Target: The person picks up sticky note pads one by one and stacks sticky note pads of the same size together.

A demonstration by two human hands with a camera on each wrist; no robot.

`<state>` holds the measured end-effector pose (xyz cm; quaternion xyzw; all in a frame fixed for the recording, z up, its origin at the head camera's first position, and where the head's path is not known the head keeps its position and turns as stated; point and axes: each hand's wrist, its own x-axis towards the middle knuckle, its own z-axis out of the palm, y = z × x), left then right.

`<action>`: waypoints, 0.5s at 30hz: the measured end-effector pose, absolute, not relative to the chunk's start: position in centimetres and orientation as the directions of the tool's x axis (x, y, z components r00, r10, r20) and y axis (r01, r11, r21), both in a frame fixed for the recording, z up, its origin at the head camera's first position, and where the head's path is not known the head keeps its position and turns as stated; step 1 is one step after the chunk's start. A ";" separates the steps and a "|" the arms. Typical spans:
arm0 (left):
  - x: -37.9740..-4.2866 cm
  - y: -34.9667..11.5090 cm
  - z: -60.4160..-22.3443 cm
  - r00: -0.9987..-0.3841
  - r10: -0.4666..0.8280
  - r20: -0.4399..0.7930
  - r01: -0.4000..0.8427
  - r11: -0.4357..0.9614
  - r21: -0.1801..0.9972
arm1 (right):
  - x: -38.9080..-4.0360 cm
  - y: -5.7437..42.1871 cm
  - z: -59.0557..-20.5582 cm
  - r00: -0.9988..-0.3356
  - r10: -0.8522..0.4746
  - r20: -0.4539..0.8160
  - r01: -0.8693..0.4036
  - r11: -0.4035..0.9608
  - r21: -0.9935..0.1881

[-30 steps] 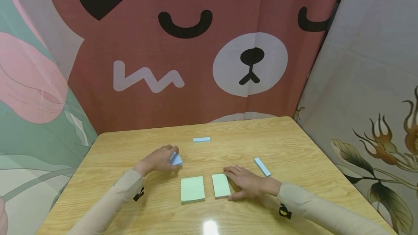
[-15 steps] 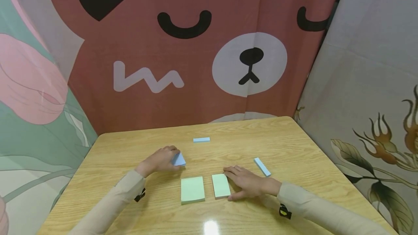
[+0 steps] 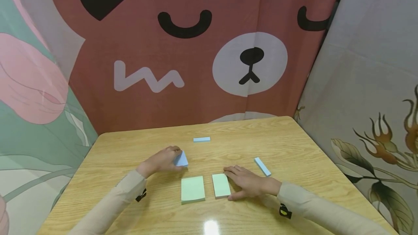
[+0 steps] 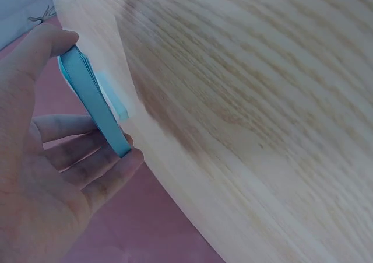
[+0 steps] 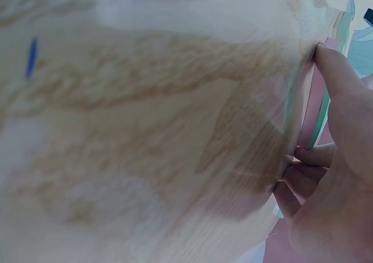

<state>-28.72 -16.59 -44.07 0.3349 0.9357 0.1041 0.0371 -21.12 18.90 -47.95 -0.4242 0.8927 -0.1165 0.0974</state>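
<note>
My left hand (image 3: 162, 160) holds a blue sticky note pad (image 3: 181, 159), low over the left-middle of the table. In the left wrist view, the thumb is at one end of this pad (image 4: 93, 97) and the fingertips at the other. My right hand (image 3: 245, 183) lies at the right side of a narrow light green sticky note pad (image 3: 221, 185), thumb at its near corner and fingers at its far corner. Just left of that pad sits a square light green pad (image 3: 192, 189), with a gap between the two.
A slim blue strip pad (image 3: 201, 139) lies towards the back of the wooden table (image 3: 130, 144). Another blue strip pad (image 3: 262, 167) slants beyond the right hand. A curtain with a bear print (image 3: 192, 53) hangs behind the table.
My left hand has moved a little to the right with the blue sticky note pad, and more of the pad shows. The right hand and the green pads have stayed in place.
</note>
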 end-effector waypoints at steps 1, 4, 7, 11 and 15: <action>-28.7 -16.5 -44.1 -0.770 0.638 0.004 0.624 0.751 0.214 | -21.1 18.9 -48.0 -0.621 -0.780 -0.077 -0.734 0.614 -0.290; -28.6 -16.5 -44.1 -0.762 0.647 0.016 0.636 0.744 0.205 | -21.1 18.9 -48.1 -0.619 -0.782 -0.069 -0.738 0.610 -0.289; -28.4 -16.5 -44.0 -0.753 0.657 0.029 0.649 0.734 0.201 | -21.1 18.9 -48.0 -0.618 -0.783 -0.071 -0.737 0.608 -0.295; -28.2 -16.4 -43.8 -0.745 0.666 0.039 0.659 0.725 0.198 | -21.0 18.9 -47.9 -0.617 -0.784 -0.072 -0.736 0.607 -0.300; -28.0 -16.1 -43.7 -0.742 0.669 0.046 0.664 0.722 0.193 | -21.0 18.8 -47.8 -0.616 -0.785 -0.068 -0.738 0.606 -0.297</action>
